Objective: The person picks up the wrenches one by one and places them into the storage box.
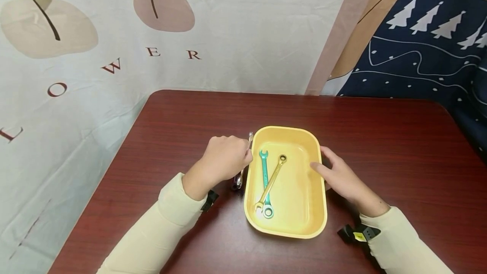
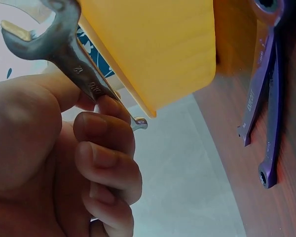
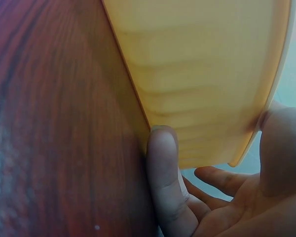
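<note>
My left hand (image 1: 224, 157) pinches a silver combination wrench (image 2: 74, 59) between thumb and curled fingers, close beside the left wall of a yellow plastic bin (image 1: 300, 219). Inside the bin, a gold wrench (image 1: 274, 175) lies crossed over a teal wrench (image 1: 265, 172). On the far side, my right hand (image 1: 344, 179) holds the bin's right wall, its thumb over the rim and its fingers against the outside. Two purple wrenches (image 2: 271, 113) rest on the table outside the bin, mostly hidden under my left hand in the head view.
The bin stands on a dark red wooden table (image 1: 392, 147) with rounded back corners. A pale printed curtain (image 1: 243, 24) hangs behind it, and a navy cloth (image 1: 411, 62) with white trees hangs at the back right.
</note>
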Available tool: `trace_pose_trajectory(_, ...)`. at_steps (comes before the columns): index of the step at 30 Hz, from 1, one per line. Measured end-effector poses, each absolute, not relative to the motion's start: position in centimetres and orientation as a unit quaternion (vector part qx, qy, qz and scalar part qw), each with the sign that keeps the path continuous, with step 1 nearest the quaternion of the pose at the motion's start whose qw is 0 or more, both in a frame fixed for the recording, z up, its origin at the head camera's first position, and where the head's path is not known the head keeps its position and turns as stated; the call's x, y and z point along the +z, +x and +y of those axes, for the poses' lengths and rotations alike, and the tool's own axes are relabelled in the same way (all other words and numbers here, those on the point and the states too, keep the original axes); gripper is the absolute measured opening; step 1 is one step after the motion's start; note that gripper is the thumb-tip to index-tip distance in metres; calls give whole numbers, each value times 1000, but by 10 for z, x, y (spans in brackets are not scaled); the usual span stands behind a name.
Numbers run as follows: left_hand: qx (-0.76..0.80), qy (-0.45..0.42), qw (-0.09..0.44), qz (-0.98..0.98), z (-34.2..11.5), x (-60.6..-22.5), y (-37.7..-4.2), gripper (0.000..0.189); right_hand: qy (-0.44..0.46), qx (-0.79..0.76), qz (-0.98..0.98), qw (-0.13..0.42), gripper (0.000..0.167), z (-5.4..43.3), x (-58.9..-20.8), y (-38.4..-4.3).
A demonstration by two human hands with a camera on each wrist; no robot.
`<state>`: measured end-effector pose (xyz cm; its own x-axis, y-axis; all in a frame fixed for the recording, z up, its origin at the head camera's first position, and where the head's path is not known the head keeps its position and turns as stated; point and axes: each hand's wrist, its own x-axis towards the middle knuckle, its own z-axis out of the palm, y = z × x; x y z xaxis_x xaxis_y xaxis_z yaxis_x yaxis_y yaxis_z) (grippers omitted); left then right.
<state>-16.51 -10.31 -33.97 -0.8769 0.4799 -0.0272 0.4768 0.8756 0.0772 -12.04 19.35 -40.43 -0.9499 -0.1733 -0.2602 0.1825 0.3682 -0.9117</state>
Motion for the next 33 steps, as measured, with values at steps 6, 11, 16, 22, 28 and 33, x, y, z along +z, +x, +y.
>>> trace_pose_trajectory(6,38,251,21,967,-101,-342,-165,34,4,-561,813,158,61,193,-404,-120)
trace_pose_trajectory(11,45,252,21,966,-100,-343,-165,35,3,-563,811,157,60,194,-405,-120)
trace_pose_trajectory(16,48,251,22,966,-100,-344,-165,35,3,-563,811,158,60,193,-405,-120)
trace_pose_trajectory(22,48,251,23,967,-98,-343,-164,36,3,-564,811,158,60,194,-405,-120)
trace_pose_trajectory(28,48,252,27,966,-98,-341,-162,35,4,-561,812,161,60,195,-405,-121)
trace_pose_trajectory(33,55,254,29,965,-97,-340,-160,34,4,-561,812,162,60,195,-404,-120)
